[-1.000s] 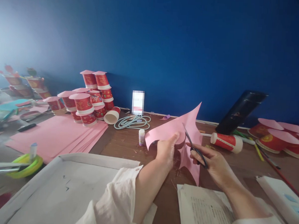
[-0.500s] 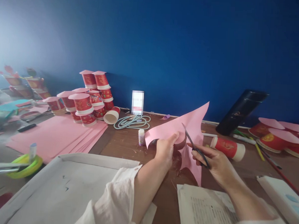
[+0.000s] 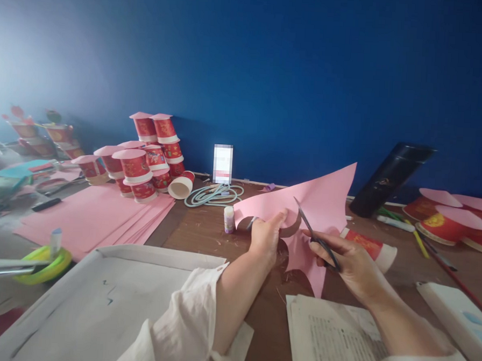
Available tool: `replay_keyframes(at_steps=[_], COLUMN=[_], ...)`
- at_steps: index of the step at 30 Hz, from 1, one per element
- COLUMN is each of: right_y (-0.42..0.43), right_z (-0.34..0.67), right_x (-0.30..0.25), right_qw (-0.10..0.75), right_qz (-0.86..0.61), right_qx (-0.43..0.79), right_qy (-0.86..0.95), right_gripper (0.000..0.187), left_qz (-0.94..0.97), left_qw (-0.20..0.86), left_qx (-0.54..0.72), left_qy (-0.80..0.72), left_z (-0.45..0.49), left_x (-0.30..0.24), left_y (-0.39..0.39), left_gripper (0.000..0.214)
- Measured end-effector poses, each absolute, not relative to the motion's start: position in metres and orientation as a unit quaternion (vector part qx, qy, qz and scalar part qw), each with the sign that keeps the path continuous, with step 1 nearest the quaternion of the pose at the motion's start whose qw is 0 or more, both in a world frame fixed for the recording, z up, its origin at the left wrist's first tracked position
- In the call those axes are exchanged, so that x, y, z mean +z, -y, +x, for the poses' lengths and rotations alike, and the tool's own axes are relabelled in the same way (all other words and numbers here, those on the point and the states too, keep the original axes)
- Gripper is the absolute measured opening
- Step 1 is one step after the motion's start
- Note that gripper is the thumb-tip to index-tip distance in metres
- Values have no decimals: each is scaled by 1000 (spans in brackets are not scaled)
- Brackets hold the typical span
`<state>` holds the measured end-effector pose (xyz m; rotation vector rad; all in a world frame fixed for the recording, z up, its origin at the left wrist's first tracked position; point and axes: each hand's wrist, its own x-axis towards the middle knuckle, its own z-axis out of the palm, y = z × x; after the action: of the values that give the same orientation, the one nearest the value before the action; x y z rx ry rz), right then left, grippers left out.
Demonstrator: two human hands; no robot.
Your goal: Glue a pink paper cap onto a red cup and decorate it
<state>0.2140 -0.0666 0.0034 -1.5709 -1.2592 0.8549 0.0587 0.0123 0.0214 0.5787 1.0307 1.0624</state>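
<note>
My left hand (image 3: pixel 267 236) pinches a sheet of pink paper (image 3: pixel 324 198), thumb on top, holding it above the brown table. The sheet has curved cut-outs along its lower side and pointed corners. In my right hand (image 3: pixel 348 259) is a pair of black-handled scissors (image 3: pixel 322 243), its blades pointing up and left at the paper beside my left thumb. Part of the paper hangs down behind the scissors. A glue stick (image 3: pixel 228 220) stands just left of the sheet. Past my right hand, a red paper cup (image 3: pixel 367 245) lies on its side.
Red cups topped with pink discs (image 3: pixel 132 165) are stacked at left, beside pink sheets (image 3: pixel 89 215). A coiled cable (image 3: pixel 214 195) lies by the blue wall. A black flask (image 3: pixel 386 180) stands at right. Printed pages (image 3: pixel 333 336) and a white tray (image 3: pixel 138 283) lie in front.
The pink paper has shifted and turned in my left hand: its upper right corner reaches farther right, over part of the fallen cup. The scissors stay nearly in place.
</note>
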Motion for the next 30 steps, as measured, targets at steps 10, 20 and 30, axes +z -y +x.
replay_keyframes(at_steps=[10,20,30], right_y=[65,64,64], right_z=[212,213,217], right_x=[5,0,-4], right_qw=[460,466,464], right_qz=[-645,-652,-641], right_qx=[313,328,346], right_qy=[524,500,504], right_gripper=[58,56,55], left_qz=[267,267,277], left_qw=[702,710,711], left_qx=[486,475,466], left_qy=[-446,-447,-447], left_z=[59,60,59], left_x=[18,17,18], left_y=[-11,-11,-9], left_gripper=[33,31,28])
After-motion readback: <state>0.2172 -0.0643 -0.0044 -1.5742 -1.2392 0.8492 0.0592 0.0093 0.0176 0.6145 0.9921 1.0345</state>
